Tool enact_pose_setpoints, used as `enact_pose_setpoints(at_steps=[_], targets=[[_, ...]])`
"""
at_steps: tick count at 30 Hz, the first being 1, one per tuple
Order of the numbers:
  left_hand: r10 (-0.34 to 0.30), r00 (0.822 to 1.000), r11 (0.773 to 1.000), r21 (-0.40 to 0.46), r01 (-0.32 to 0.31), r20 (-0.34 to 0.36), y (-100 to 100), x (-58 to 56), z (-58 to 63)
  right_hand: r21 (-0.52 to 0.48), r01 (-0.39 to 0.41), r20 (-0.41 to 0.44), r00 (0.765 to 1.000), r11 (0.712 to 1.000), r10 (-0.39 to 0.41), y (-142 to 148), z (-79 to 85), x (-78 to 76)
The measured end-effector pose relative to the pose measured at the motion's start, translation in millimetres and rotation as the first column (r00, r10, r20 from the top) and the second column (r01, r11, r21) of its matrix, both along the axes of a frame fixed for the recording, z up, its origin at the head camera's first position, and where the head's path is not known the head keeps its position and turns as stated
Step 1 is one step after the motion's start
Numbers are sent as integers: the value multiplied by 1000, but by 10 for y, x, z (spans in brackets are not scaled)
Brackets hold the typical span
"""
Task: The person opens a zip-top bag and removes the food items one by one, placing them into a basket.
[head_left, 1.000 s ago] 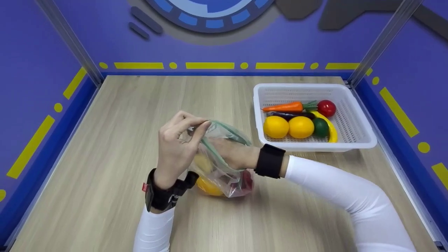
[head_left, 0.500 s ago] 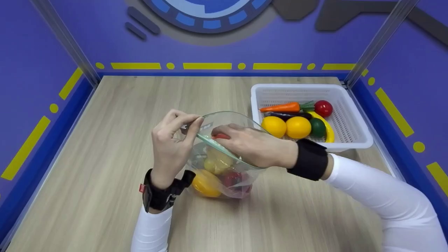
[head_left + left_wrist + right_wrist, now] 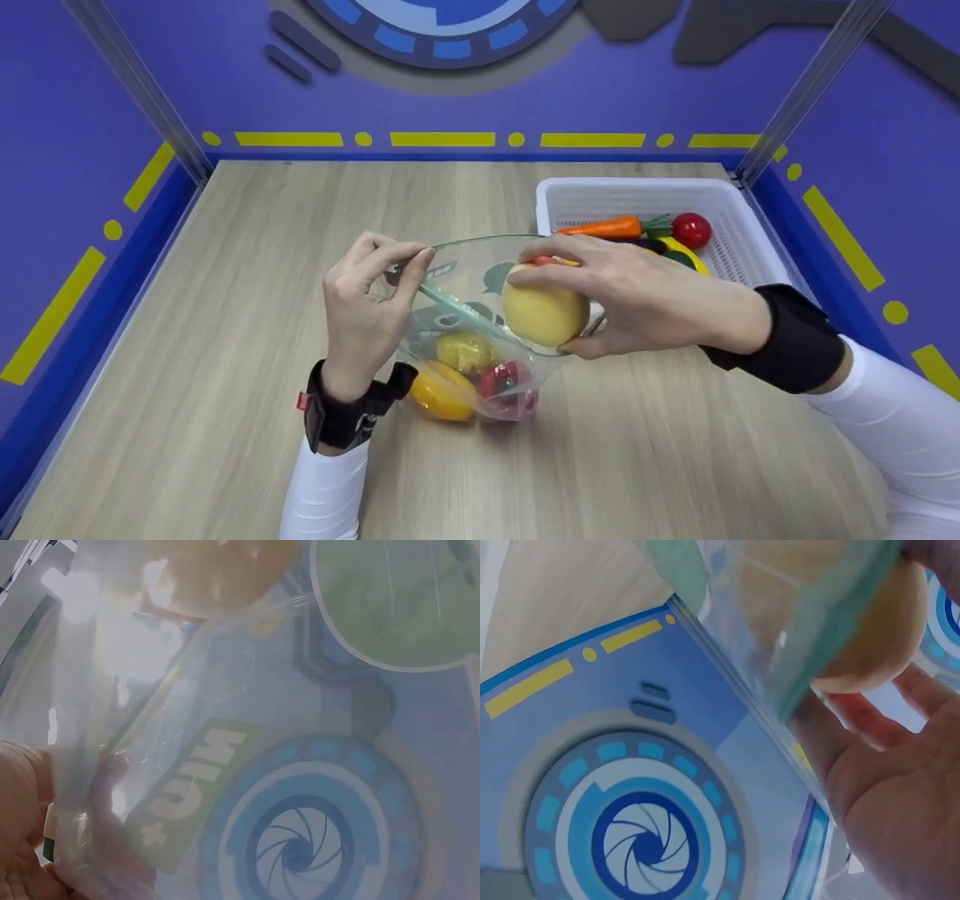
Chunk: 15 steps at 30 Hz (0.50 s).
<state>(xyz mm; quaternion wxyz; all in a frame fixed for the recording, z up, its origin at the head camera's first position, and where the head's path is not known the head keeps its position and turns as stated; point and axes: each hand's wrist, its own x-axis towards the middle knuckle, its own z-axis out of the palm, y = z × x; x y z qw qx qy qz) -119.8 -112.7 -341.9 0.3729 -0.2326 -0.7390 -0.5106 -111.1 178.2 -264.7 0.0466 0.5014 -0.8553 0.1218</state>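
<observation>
A clear zip bag (image 3: 450, 300) with a green-edged mouth stands open on the table. At its left top edge my left hand (image 3: 367, 307) pinches the bag between thumb and fingers. My right hand (image 3: 630, 300) grips a round yellow fruit (image 3: 546, 311) with a red patch, peach-like, at the right side of the mouth. In the right wrist view the fruit (image 3: 877, 637) shows partly behind the bag's green strip. Lower in the bag lie a yellowish round fruit (image 3: 463, 352), a larger yellow piece (image 3: 441, 391) and a dark red piece (image 3: 504, 381).
At the back right stands a white basket (image 3: 761, 255) with a carrot (image 3: 607, 227), a red tomato-like piece (image 3: 691, 230) and other produce, partly hidden by my right hand. Blue panels (image 3: 480, 105) wall the wooden table (image 3: 300, 210) at the back and sides.
My right hand has come up from deep inside the bag and moved right, bringing the round yellow fruit to the mouth. My left hand still pinches the edge; the mouth has widened.
</observation>
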Motion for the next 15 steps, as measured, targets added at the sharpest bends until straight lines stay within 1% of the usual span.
enact_pose_setpoints(at_steps=[4, 6, 10, 15], targets=[[2, 1000, 1000, 1, -2, -3, -4, 0, -5, -56, -20, 47, 999, 998, 23, 191, 79, -9], [1, 1000, 1000, 4, -1, 0, -5, 1, -7, -67, -16, 75, 997, 998, 21, 281, 104, -2], [-11, 1000, 1000, 3, 11, 11, -2, 13, -4, -84, 26, 123, 992, 996, -15, 429, 123, 25], [-26, 1000, 1000, -11, 26, 18, 19, 26, 6, -127, 80, 152, 987, 989, -60, 561, 134, 18]])
